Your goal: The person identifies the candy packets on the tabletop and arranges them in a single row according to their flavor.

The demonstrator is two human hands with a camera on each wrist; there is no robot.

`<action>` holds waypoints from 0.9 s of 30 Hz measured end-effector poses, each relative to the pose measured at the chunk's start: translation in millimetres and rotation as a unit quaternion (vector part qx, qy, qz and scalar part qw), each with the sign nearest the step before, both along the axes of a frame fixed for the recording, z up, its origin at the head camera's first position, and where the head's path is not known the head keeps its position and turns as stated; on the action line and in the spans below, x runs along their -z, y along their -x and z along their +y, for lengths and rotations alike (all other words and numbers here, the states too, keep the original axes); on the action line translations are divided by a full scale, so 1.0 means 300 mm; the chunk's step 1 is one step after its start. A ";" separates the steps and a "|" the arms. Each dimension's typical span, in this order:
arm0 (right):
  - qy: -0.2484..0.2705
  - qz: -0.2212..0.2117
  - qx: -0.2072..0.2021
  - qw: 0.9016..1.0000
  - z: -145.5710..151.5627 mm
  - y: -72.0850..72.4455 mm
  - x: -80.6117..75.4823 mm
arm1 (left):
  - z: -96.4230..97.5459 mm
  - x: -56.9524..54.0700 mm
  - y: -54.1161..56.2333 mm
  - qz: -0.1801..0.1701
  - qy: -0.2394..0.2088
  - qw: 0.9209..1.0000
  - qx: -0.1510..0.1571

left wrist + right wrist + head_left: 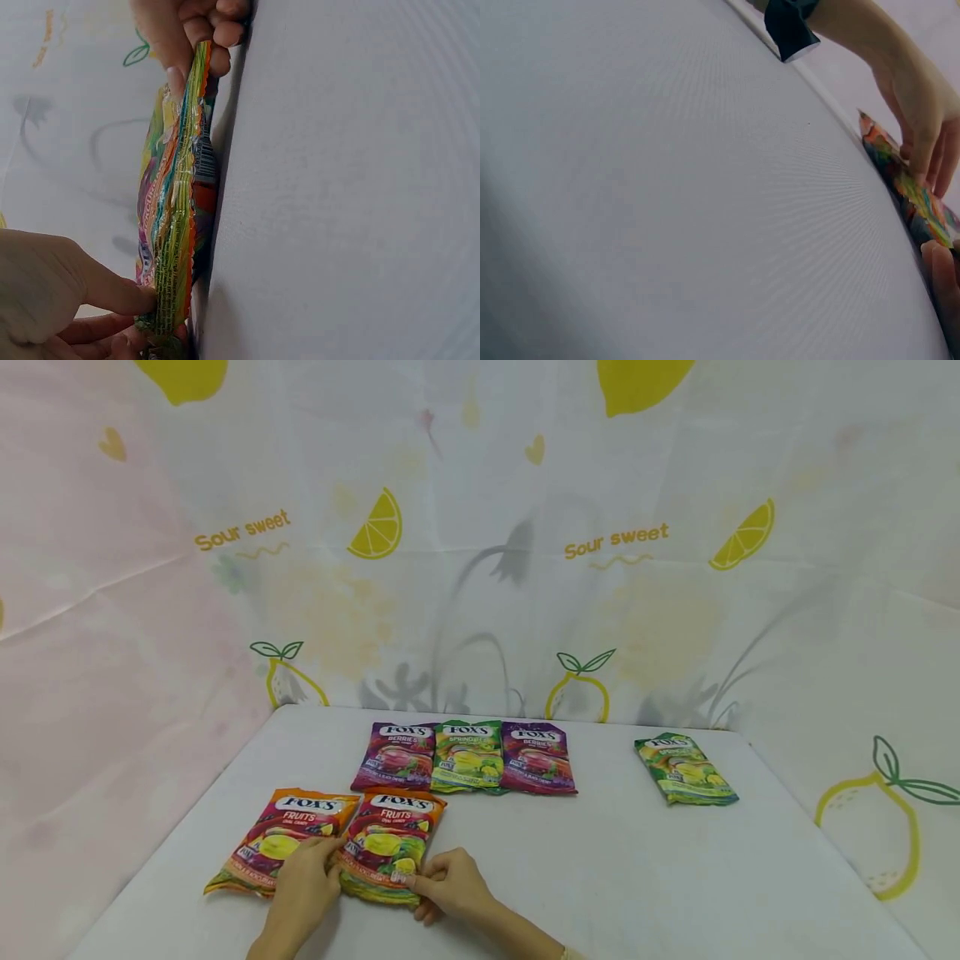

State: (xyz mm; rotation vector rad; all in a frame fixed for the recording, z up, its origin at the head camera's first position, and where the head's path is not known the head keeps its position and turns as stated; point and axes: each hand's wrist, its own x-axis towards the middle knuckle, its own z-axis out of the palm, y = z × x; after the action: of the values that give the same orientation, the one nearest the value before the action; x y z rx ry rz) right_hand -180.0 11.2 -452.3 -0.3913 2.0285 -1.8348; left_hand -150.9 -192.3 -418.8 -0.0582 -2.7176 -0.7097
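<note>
A red and orange candy bag (386,839) marked FOX'S Fruits lies at the near left of the table, between both hands. My left hand (302,889) pinches its left edge, thumb on top in the left wrist view. The lower right corner is gripped by my right hand (455,889), with the thumb over the front. In the left wrist view, the crimped bottom seam of the bag (176,210) faces the camera. Immediately left lies a second Fruits bag (273,839), partly covered by my left hand. Only fingertips of the right hand (941,270) show in the right wrist view.
Behind, a purple Berries bag (396,762), a green candy bag (467,760) and another Berries bag (537,762) lie side by side. One more green bag (684,770) lies apart at right. A lemon-print cloth (480,610) hangs behind the white table (622,877).
</note>
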 end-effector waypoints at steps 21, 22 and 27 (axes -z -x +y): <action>-0.102 0.073 0.007 0.992 0.010 0.003 -0.028 | 0.003 -0.003 -0.001 -0.012 0.061 0.998 0.010; -0.106 0.072 0.003 0.992 0.012 0.000 -0.030 | 0.003 -0.002 0.000 -0.017 0.060 0.998 0.010; -0.112 0.063 -0.012 0.992 0.018 -0.009 -0.039 | 0.006 -0.002 0.002 -0.044 0.067 0.997 0.006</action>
State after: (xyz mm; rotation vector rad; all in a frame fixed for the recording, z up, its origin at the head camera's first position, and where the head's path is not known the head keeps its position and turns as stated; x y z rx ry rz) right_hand -177.3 16.5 -440.7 -0.4762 2.2753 -1.5806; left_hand -151.5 -190.4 -418.1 -0.0763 -2.8475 -0.5446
